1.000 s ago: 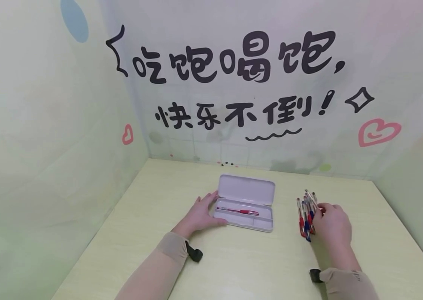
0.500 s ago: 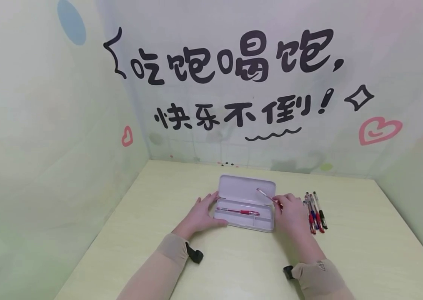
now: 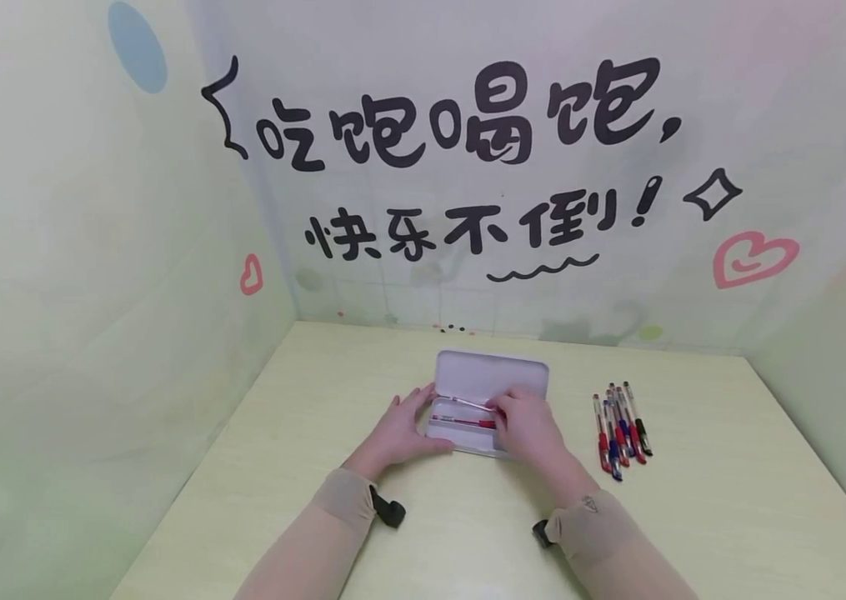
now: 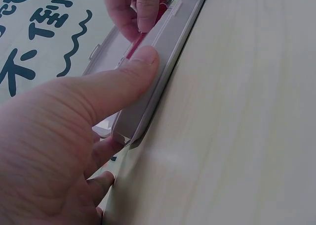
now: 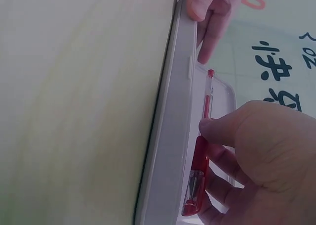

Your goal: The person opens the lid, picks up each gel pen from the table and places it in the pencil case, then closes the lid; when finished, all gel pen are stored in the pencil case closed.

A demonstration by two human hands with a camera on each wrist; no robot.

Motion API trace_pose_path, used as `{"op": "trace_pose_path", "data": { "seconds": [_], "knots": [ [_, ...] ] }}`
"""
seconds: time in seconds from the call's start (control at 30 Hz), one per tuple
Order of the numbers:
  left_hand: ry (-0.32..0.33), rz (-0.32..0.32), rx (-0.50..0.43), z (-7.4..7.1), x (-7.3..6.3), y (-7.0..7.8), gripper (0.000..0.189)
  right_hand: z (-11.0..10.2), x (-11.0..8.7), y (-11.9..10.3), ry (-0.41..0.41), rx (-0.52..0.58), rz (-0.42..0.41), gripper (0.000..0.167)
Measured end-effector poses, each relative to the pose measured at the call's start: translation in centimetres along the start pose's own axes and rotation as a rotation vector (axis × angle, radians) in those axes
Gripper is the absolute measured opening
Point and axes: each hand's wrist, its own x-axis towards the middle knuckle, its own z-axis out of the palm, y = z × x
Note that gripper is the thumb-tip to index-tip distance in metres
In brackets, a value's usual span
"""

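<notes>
A pale lilac pencil case (image 3: 460,437) stands with its lid (image 3: 478,375) raised at the back. My left hand (image 3: 400,433) holds its left end, the thumb over the front edge and the fingers around the side. My right hand (image 3: 531,425) is over the right part of the case and pinches a gel pen (image 3: 471,404), clear barrel pointing left, close over the rear compartment. A red gel pen (image 3: 456,420) lies lengthwise in that long compartment, its right end hidden by the right hand. In the right wrist view, a red rubber grip (image 5: 199,153) shows beside my thumb.
Several gel pens (image 3: 621,429) with red, blue and black grips lie in a loose bunch on the pale wooden table (image 3: 460,533), right of the case. A printed wall (image 3: 392,292) rises behind the table, with side walls left and right.
My right hand has taken a pen from the bunch and carried it left to over the pencil case. The left hand has stayed at the case's left end.
</notes>
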Motion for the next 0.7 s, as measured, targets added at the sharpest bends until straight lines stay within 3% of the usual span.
{"op": "trace_pose_path", "data": {
  "seconds": [0.3,0.7],
  "knots": [
    [0.003,0.003,0.0,0.0,0.0,0.0,0.119,0.9,0.6,-1.5,-0.124,-0.051,-0.036,0.015],
    [-0.001,0.008,0.008,0.2,0.1,-0.4,0.12,1.5,0.4,-1.3,-0.118,-0.039,-0.036,0.016]
  ]
}}
